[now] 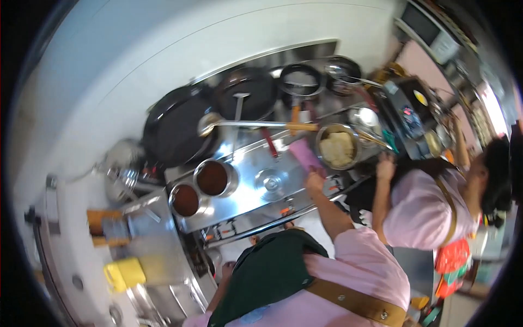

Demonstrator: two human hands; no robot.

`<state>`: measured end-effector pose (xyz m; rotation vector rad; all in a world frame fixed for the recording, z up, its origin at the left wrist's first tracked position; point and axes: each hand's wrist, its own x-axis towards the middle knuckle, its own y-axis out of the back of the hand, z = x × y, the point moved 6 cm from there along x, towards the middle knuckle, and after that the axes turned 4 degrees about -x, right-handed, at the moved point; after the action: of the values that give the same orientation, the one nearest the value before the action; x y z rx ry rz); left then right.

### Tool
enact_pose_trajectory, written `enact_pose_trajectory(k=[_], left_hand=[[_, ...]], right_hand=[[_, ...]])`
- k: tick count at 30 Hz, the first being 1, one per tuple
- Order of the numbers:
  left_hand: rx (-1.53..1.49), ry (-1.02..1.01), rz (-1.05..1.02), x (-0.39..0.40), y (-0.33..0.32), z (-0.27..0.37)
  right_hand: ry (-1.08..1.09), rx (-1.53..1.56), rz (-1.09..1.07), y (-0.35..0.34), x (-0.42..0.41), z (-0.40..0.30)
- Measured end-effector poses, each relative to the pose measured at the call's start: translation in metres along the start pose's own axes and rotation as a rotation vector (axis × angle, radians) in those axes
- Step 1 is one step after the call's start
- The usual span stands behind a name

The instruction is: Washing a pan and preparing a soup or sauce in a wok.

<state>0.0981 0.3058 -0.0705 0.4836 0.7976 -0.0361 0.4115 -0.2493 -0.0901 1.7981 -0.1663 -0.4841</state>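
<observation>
My right hand (315,181) grips the lower end of a pink cloth (303,153) at the front of the steel stove top (249,192). Just beyond the cloth stands a metal pot (337,148) holding pale yellow pieces. My left hand (229,267) hangs low beside the green apron, near the stove's front left; its fingers are blurred. A long ladle with a wooden handle (304,126) lies across the stove in front of the pans. Two steel pots of reddish-brown contents, a larger one (213,178) and a smaller one (185,200), stand at the left.
A large black wok (179,126), a second dark wok (247,92) and smaller pans (301,79) line the back. A co-worker (425,208) stands close at the right, one hand near the counter. A yellow jug (125,274) stands at the left. The stove's front rail (261,229) runs before me.
</observation>
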Motion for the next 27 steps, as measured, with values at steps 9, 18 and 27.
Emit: enact_pose_trajectory(k=[9, 18, 27], left_hand=[[-0.293, 0.110, 0.124, -0.012, 0.021, -0.010], [-0.169, 0.080, 0.133, -0.031, 0.024, -0.082], [-0.527, 0.206, 0.072, -0.024, 0.028, -0.085]], right_hand=[[-0.003, -0.029, 0.186, 0.031, -0.021, -0.022], [-0.011, 0.109, 0.024, 0.031, -0.100, -0.079], [0.101, 0.164, -0.169, -0.012, -0.147, -0.064]])
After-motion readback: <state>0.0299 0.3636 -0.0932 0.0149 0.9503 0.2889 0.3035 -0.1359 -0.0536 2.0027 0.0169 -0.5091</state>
